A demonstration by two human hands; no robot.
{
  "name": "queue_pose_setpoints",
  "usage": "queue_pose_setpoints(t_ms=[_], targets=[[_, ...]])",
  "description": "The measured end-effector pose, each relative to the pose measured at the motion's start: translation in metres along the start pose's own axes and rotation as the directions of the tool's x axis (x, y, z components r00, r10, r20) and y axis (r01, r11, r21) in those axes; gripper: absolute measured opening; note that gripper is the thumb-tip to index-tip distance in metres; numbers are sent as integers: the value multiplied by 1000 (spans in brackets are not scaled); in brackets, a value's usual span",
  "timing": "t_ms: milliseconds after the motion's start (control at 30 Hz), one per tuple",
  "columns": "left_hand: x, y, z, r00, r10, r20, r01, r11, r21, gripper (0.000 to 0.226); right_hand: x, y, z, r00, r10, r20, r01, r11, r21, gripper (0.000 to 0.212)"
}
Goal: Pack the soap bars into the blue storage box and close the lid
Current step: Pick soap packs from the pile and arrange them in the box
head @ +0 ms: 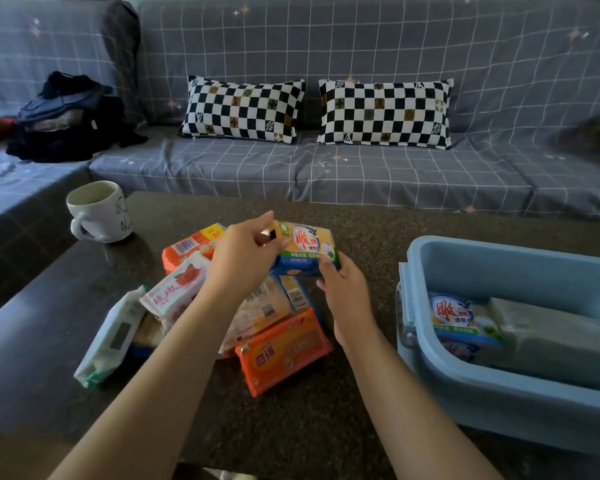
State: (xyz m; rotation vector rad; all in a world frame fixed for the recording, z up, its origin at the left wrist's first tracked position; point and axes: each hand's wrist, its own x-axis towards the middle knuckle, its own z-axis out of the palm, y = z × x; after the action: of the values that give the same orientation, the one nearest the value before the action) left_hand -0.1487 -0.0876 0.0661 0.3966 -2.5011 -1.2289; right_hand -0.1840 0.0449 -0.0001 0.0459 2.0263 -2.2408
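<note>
Above the pile at table centre, a yellow and blue soap pack (307,244) is held at both ends: my left hand (243,258) grips its left end, my right hand (347,292) its lower right corner. Under them lie several wrapped soap bars: an orange one (281,351) in front, another orange one (191,244) behind, a white one with a rose (175,289), a pale yellow one (267,310) and a white and green one (113,337). The blue storage box (499,393) stands open at the right with a blue-label soap pack (459,318) and a pale green bar (551,336) inside. No lid shows.
A white mug (97,211) stands at the dark speckled table's (291,427) far left. Behind the table runs a grey checked sofa (395,174) with two black-and-white cushions (243,110) and a heap of dark clothes (66,119).
</note>
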Motion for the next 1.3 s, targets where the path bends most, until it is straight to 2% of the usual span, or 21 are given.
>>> queue_pose_setpoints(t_ms=[133, 233, 400, 533, 633, 733, 800, 900, 967, 1200, 1300], targets=[[-28, -6, -24, 996, -58, -73, 55, 997, -52, 56, -25, -10, 11, 999, 31, 45, -27, 997, -72, 39], [-51, -17, -36, 990, -95, -101, 87, 993, -82, 55, -43, -11, 17, 1000, 18, 20, -14, 977, -212, 47], [-84, -48, -37, 968, -199, -156, 170, 968, -183, 47, -59, -5, 26, 1000, -11, 24, 18, 945, -325, 42], [-98, -60, -27, 933, -291, -213, 213, 921, -325, 51, -59, -1, 29, 999, -9, 36, 23, 914, -405, 35], [-99, -68, -22, 915, -334, -228, 234, 897, -375, 51, -54, -1, 28, 997, -54, 63, 78, 870, -486, 31], [-96, -71, -20, 901, -385, -199, 289, 875, -389, 51, -46, -3, 27, 987, -116, 112, 160, 801, -578, 34], [-92, -72, -20, 882, -451, -136, 364, 835, -413, 51, -39, -8, 26, 983, -84, 164, 170, 758, -630, 38], [-87, -69, -20, 829, -559, 3, 484, 715, -504, 52, -32, -16, 28, 951, 152, 271, 46, 794, -606, 48], [-85, -69, -16, 822, -568, 30, 489, 679, -547, 52, -30, -18, 30, 924, 219, 312, 26, 780, -625, 52], [-85, -53, -15, 836, -549, -13, 425, 662, -618, 38, -35, -23, 30, 933, 121, 340, 104, 812, -574, 47], [-86, -43, -31, 865, -495, -80, 380, 751, -540, 36, -46, -36, 29, 946, 23, 323, 175, 803, -569, 45]])
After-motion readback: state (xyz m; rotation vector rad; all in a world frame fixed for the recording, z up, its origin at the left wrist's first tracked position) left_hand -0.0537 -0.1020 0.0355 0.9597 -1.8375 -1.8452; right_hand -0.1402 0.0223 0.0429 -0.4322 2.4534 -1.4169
